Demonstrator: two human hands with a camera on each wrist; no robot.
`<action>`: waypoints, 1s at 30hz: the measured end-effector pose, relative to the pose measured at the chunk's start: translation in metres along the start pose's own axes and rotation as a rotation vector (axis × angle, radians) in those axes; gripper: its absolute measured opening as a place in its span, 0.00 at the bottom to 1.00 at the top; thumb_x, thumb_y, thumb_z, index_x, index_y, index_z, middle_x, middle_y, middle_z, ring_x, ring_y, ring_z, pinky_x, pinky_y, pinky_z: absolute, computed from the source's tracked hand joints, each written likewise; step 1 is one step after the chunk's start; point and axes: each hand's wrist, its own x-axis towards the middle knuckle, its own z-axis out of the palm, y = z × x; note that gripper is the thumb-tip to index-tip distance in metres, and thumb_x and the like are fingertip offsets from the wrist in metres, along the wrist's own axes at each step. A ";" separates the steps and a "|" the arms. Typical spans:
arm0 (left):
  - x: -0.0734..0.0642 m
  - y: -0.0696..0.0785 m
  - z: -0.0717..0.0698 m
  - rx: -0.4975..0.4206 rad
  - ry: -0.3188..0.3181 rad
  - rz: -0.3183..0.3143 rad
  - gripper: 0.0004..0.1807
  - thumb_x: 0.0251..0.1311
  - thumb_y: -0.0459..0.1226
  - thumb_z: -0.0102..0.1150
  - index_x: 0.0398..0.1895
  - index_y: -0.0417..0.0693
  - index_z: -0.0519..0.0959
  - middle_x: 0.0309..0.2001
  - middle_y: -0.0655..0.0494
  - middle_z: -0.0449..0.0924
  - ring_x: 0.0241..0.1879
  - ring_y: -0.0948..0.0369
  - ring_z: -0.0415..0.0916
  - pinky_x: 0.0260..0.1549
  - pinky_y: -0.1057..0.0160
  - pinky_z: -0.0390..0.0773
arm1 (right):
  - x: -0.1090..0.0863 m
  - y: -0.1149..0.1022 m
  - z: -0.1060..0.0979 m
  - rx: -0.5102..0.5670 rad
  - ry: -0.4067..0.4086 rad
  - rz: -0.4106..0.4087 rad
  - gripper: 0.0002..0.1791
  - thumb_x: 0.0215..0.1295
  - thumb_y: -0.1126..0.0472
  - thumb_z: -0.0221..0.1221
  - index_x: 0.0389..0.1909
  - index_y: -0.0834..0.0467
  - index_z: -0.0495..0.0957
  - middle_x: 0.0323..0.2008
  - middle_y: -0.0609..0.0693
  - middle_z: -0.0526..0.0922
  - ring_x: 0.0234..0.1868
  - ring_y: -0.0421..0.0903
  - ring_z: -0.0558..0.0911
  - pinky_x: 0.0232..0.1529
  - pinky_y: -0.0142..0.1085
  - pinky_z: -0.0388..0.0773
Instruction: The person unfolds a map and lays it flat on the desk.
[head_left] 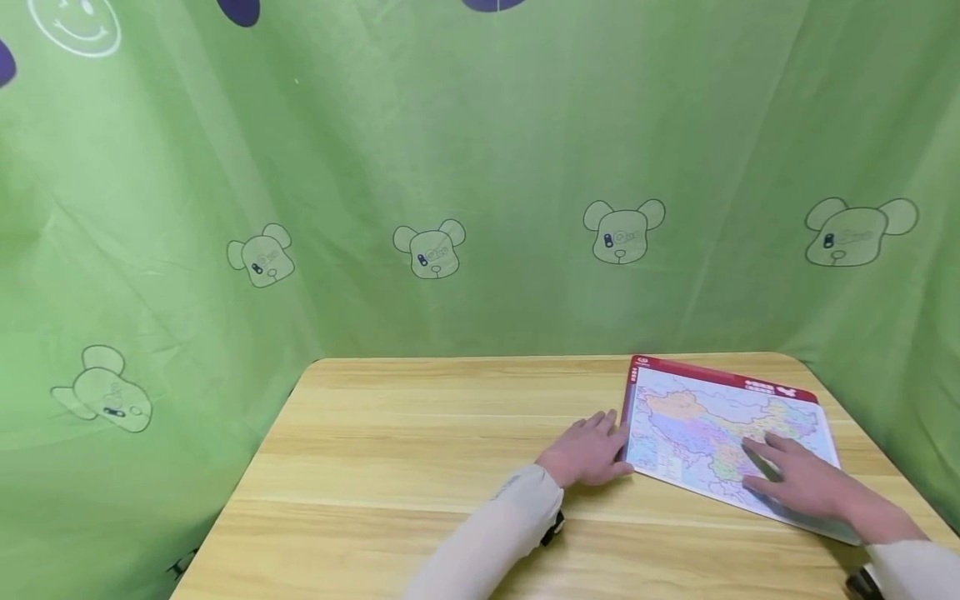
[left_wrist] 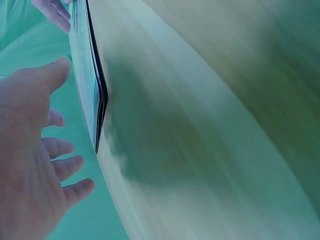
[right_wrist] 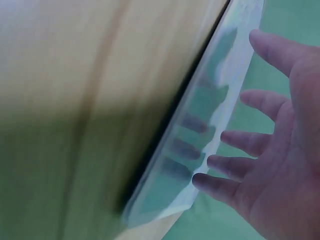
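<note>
A thin map board (head_left: 697,425) with a red top border lies flat at the right of the wooden table, printed with a coloured map. Beside its left edge is my left hand (head_left: 588,450), fingers spread and holding nothing; whether the fingertips touch the edge I cannot tell. In the left wrist view the left hand (left_wrist: 35,145) has loosely bent, separate fingers near the board's dark edge (left_wrist: 102,95). My right hand (head_left: 806,479) hovers over the board's right half. The right wrist view shows the right hand (right_wrist: 275,135) with extended fingers, its reflection on the glossy board (right_wrist: 165,185).
The wooden table (head_left: 420,425) extends left of the board. Behind and at both sides hangs a green curtain (head_left: 495,133) with bear-face prints. Dark bands (head_left: 552,529) sit at the wrists beneath pale sleeves (head_left: 495,533).
</note>
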 end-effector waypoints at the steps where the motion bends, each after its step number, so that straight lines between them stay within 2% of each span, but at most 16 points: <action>1: 0.002 0.002 0.000 0.006 -0.002 0.003 0.39 0.65 0.64 0.34 0.75 0.61 0.47 0.75 0.59 0.42 0.72 0.61 0.42 0.68 0.62 0.51 | -0.001 0.002 0.000 0.001 0.000 0.002 0.41 0.61 0.42 0.59 0.60 0.72 0.67 0.58 0.82 0.59 0.56 0.79 0.60 0.52 0.70 0.60; 9: 0.013 0.019 0.005 0.009 -0.056 0.019 0.37 0.66 0.63 0.32 0.75 0.65 0.45 0.75 0.61 0.39 0.72 0.63 0.39 0.68 0.66 0.48 | -0.011 0.011 0.002 0.012 0.033 -0.031 0.39 0.59 0.45 0.61 0.60 0.72 0.67 0.58 0.82 0.59 0.55 0.80 0.60 0.51 0.71 0.59; 19: 0.017 0.028 0.008 0.099 -0.072 0.038 0.36 0.65 0.64 0.31 0.74 0.68 0.46 0.74 0.64 0.41 0.72 0.65 0.39 0.68 0.69 0.46 | -0.012 0.019 0.002 0.028 0.029 -0.050 0.39 0.58 0.44 0.62 0.61 0.69 0.67 0.59 0.80 0.60 0.55 0.82 0.58 0.50 0.73 0.56; 30: 0.021 0.034 0.011 0.100 -0.103 -0.011 0.33 0.66 0.63 0.31 0.73 0.70 0.49 0.74 0.64 0.43 0.72 0.64 0.40 0.67 0.69 0.50 | -0.012 0.021 0.004 0.002 0.022 -0.072 0.35 0.57 0.46 0.63 0.57 0.69 0.72 0.58 0.78 0.62 0.54 0.82 0.59 0.49 0.73 0.58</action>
